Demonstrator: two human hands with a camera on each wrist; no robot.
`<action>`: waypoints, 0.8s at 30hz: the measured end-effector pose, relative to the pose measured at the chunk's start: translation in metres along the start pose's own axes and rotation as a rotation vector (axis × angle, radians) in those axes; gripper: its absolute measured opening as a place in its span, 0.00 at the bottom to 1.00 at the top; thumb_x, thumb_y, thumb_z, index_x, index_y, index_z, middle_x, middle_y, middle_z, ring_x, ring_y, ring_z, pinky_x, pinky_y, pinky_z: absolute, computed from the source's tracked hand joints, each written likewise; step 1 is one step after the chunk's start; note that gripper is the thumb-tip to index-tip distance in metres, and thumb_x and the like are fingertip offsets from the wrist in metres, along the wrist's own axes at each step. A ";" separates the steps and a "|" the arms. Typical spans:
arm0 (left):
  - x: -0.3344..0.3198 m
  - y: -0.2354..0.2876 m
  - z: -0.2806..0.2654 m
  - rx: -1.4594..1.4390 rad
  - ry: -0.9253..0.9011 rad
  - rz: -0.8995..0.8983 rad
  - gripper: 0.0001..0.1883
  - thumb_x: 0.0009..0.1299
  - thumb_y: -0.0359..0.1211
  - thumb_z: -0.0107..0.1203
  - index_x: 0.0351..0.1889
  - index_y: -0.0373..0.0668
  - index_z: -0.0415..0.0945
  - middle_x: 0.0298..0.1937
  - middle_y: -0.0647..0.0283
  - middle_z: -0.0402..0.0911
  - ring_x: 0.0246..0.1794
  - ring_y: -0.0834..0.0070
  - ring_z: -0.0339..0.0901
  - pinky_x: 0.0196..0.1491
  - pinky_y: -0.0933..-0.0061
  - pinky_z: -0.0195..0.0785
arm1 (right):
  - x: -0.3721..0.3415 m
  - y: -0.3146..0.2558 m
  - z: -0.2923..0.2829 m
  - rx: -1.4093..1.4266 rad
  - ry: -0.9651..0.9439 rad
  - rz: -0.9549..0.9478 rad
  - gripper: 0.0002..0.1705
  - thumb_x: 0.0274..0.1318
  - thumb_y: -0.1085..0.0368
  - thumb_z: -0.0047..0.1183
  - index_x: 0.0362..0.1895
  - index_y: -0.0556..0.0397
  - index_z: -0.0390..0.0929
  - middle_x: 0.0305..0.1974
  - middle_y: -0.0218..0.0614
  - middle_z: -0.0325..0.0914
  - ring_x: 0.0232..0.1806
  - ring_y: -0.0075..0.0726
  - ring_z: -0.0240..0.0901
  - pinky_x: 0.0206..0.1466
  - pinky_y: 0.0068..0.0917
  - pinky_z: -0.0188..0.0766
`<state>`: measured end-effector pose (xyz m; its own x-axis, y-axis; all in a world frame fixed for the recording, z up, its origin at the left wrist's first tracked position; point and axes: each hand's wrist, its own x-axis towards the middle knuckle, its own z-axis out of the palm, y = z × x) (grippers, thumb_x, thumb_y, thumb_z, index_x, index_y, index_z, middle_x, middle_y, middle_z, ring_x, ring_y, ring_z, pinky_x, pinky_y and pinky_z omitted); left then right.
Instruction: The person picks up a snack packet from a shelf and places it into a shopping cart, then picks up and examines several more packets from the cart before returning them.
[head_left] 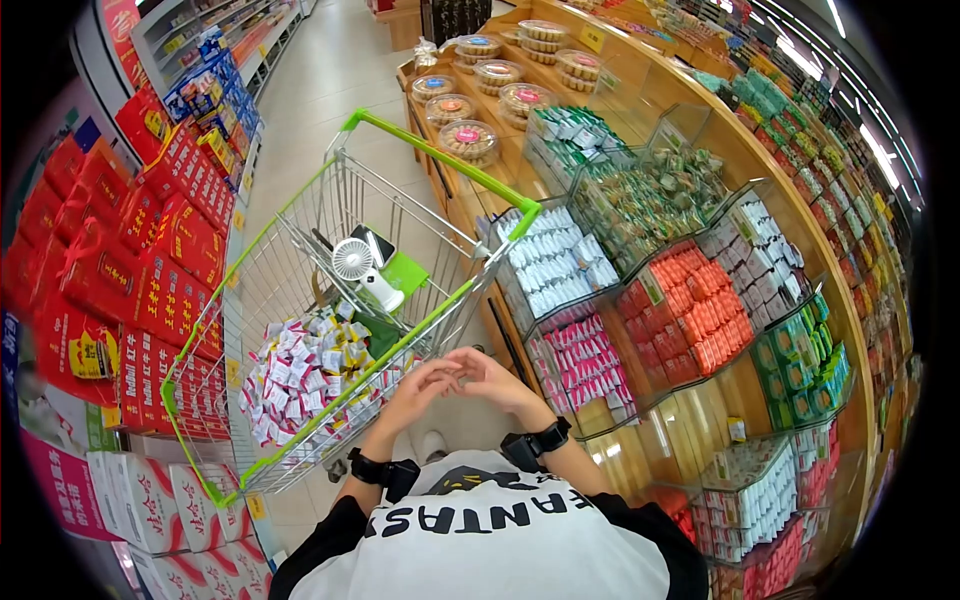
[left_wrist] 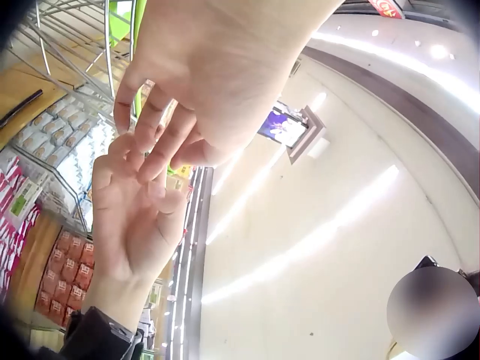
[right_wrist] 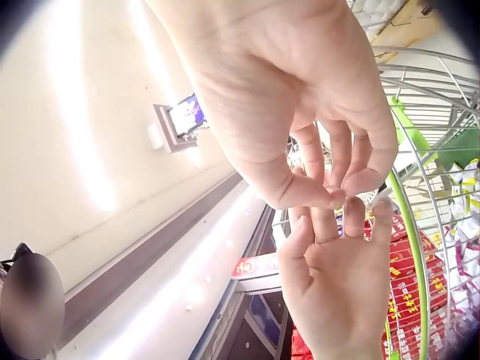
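Note:
My left hand (head_left: 422, 388) and right hand (head_left: 497, 384) meet at the fingertips in front of my chest, beside a wire shopping cart (head_left: 190, 455). Fingers on both are loosely bent, and no object shows between them. In the right wrist view, the right thumb and fingers (right_wrist: 360, 154) touch the fingertips of the left hand (right_wrist: 337, 289), whose palm faces the camera. Inside the cart lies a heap of small white, pink and yellow packets (head_left: 290, 385). A white handheld fan (head_left: 353, 260) and a dark phone (head_left: 378, 245) rest near the green panel (head_left: 408, 272).
Stacked red drink boxes (head_left: 180, 240) line the left, with white cartons (head_left: 150, 500) below. On the right, a wooden display (head_left: 670, 430) has clear bins of orange packets (head_left: 690, 310) and white packets (head_left: 555, 255). Round tubs of cookies (head_left: 468, 140) stand farther back. A tiled aisle (head_left: 310, 75) runs ahead.

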<state>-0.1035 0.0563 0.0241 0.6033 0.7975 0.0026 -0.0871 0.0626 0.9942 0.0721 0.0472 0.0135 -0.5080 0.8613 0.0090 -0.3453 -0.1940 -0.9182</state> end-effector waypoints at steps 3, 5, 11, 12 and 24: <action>0.009 -0.003 0.013 -0.022 -0.042 -0.010 0.16 0.59 0.22 0.39 0.46 0.38 0.65 0.37 0.62 0.72 0.35 0.79 0.70 0.37 0.80 0.60 | -0.009 -0.003 -0.010 0.011 0.039 0.016 0.26 0.37 0.76 0.45 0.47 0.54 0.60 0.44 0.31 0.62 0.47 0.26 0.59 0.47 0.22 0.58; 0.015 -0.003 0.022 -0.038 -0.056 -0.030 0.17 0.57 0.21 0.39 0.46 0.38 0.65 0.37 0.63 0.71 0.35 0.80 0.70 0.37 0.80 0.60 | -0.016 -0.008 -0.015 0.002 0.027 0.018 0.26 0.37 0.75 0.46 0.48 0.54 0.60 0.44 0.31 0.62 0.49 0.26 0.58 0.48 0.21 0.57; 0.029 -0.004 0.054 -0.031 -0.090 -0.052 0.19 0.54 0.20 0.38 0.46 0.39 0.64 0.34 0.65 0.70 0.33 0.83 0.67 0.35 0.83 0.58 | -0.038 -0.007 -0.036 0.018 0.044 0.031 0.27 0.37 0.75 0.46 0.48 0.55 0.60 0.42 0.31 0.62 0.47 0.24 0.59 0.48 0.21 0.57; 0.032 -0.008 0.059 -0.007 -0.097 -0.051 0.19 0.54 0.20 0.38 0.45 0.39 0.64 0.32 0.66 0.70 0.31 0.83 0.66 0.34 0.84 0.57 | -0.042 -0.006 -0.039 0.022 0.049 0.031 0.27 0.37 0.75 0.46 0.48 0.55 0.60 0.42 0.31 0.62 0.47 0.24 0.59 0.48 0.21 0.57; 0.054 -0.022 0.114 0.110 -0.304 -0.117 0.13 0.55 0.20 0.43 0.37 0.41 0.63 0.27 0.71 0.64 0.28 0.86 0.62 0.33 0.85 0.55 | -0.097 -0.015 -0.059 -0.015 0.081 -0.058 0.29 0.34 0.76 0.42 0.49 0.55 0.58 0.41 0.32 0.62 0.45 0.23 0.59 0.49 0.19 0.56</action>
<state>0.0219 0.0296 0.0144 0.8141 0.5727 -0.0965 0.0727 0.0643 0.9953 0.1729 -0.0054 0.0032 -0.4219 0.9061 0.0304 -0.3598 -0.1366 -0.9230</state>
